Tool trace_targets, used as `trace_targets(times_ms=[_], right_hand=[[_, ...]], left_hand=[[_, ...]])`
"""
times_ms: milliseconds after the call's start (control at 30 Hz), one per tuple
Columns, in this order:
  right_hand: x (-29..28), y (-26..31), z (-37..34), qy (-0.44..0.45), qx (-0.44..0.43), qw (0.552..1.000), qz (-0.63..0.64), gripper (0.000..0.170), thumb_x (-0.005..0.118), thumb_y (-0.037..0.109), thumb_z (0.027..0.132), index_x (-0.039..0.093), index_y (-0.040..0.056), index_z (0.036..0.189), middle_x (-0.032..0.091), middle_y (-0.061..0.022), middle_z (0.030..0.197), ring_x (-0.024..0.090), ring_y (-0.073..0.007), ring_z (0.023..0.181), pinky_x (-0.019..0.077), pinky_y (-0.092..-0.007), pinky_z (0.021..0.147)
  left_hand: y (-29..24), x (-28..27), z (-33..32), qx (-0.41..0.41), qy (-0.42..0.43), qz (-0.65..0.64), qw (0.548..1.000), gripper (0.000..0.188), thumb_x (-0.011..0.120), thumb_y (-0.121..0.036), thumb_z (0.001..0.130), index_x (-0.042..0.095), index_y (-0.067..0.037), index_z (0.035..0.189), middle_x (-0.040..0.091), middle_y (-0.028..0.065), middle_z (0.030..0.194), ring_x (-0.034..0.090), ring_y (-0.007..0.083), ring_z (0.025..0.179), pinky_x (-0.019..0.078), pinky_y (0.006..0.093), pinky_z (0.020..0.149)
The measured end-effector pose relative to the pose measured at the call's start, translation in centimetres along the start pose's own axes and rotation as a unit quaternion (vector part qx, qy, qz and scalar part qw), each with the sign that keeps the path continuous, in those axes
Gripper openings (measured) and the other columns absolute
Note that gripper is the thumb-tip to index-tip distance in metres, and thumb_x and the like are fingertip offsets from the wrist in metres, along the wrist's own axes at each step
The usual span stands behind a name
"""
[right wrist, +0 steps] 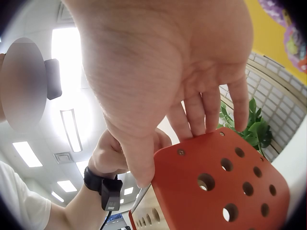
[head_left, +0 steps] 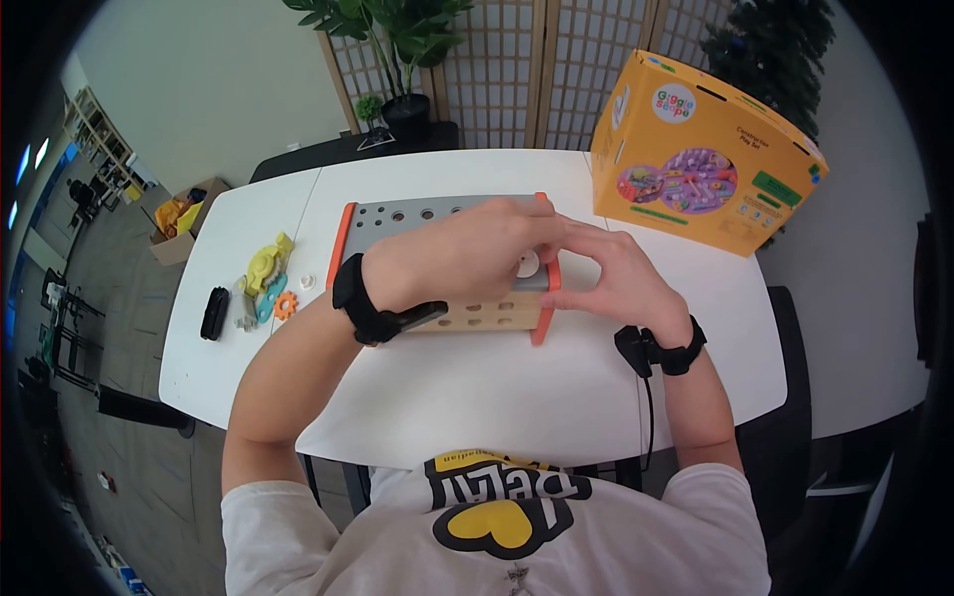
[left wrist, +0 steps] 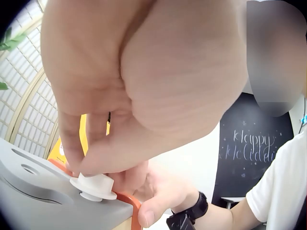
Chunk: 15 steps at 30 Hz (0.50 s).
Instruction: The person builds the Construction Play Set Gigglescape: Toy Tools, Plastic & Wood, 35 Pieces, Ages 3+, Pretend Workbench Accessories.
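Observation:
A grey-topped toy bench [head_left: 383, 226] with orange-red end panels [head_left: 338, 248] stands on the table. Near its right end, a white round piece [head_left: 529, 264] sits at the grey top; the left wrist view shows this white piece [left wrist: 96, 187] under the fingertips of my left hand [head_left: 457, 248], which pinch it. My right hand [head_left: 626, 278] holds the bench's right end, thumb at the front corner and fingers over the upper edge of the red panel [right wrist: 220, 177]. The white piece's underside is hidden.
On the table's left lie a yellow toy piece [head_left: 265, 268], an orange gear [head_left: 285, 305], a teal piece [head_left: 268, 298], a small white piece [head_left: 307, 282] and a black case [head_left: 215, 313]. A large yellow box [head_left: 706, 149] stands at the back right.

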State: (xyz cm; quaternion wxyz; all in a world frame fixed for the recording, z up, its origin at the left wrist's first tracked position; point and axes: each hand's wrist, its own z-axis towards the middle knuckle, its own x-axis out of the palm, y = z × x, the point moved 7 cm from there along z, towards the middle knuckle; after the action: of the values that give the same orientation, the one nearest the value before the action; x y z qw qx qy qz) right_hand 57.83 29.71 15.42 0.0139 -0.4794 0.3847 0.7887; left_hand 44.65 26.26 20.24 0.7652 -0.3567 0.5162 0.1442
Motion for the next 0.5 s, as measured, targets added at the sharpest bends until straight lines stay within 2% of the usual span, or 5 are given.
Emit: trace_targets(times_ms=[67,167,267,400,500], right_hand=[[-0.1,0.1,0.0,0.005,0.009,1.0,0.009,0.075,0.089,0.032,0.074,0.063,0.0021,0.137,0.061,-0.0167,0.144,0.056,-0.0323,0.136,0.0462,-0.041,0.112],[0.1,-0.2,-0.2,-0.027,-0.019,0.999,0.005,0.075,0.089,0.032,0.074,0.063,0.0019,0.137,0.06,-0.0164,0.144,0.055,-0.0321,0.136,0.0459,-0.0412,0.113],[0.2,-0.4,-0.3,-0.037,-0.032,0.999,-0.018,0.075,0.089,0.033,0.074,0.063,0.0015,0.137,0.06,-0.0166,0.144,0.055,-0.032,0.137,0.0456,-0.0413,0.113],[0.2,-0.4,-0.3,-0.039,-0.045,0.998,-0.022,0.076,0.089,0.034,0.074,0.063,0.0012,0.137,0.06,-0.0168,0.145,0.055,-0.0319,0.137,0.0452,-0.0414,0.114],[0.2,-0.5,-0.3,-0.038,-0.042,0.998,-0.023,0.076,0.089,0.034,0.074,0.063,0.0017,0.138,0.06,-0.0163,0.144,0.055,-0.0319,0.137,0.0452,-0.0415,0.114]], left_hand=[[-0.1,-0.5,-0.1,0.023,-0.106,0.058,0.992,0.023,0.067,0.001,0.081,0.066,0.004,0.103,0.066,0.0169,0.099,0.066,0.0372,0.088,0.0542,0.0437,0.076],[0.5,-0.1,-0.1,-0.097,-0.047,0.128,0.986,0.018,0.068,-0.01,0.087,0.069,0.004,0.099,0.066,0.0178,0.099,0.067,0.0368,0.086,0.0544,0.0445,0.075],[1.5,1.3,0.1,-0.143,0.048,0.125,0.981,0.02,0.069,-0.017,0.09,0.072,0.003,0.094,0.068,0.0184,0.095,0.068,0.0357,0.087,0.0546,0.0449,0.077],[0.8,1.0,-0.2,-0.047,-0.009,0.081,0.996,0.01,0.07,-0.003,0.083,0.072,0.003,0.09,0.069,0.0171,0.09,0.067,0.0366,0.09,0.0544,0.044,0.079],[0.7,1.1,-0.4,0.028,-0.004,0.029,0.999,0.013,0.067,0.008,0.076,0.07,0.003,0.087,0.068,0.0166,0.091,0.066,0.0375,0.093,0.0539,0.0432,0.079]])
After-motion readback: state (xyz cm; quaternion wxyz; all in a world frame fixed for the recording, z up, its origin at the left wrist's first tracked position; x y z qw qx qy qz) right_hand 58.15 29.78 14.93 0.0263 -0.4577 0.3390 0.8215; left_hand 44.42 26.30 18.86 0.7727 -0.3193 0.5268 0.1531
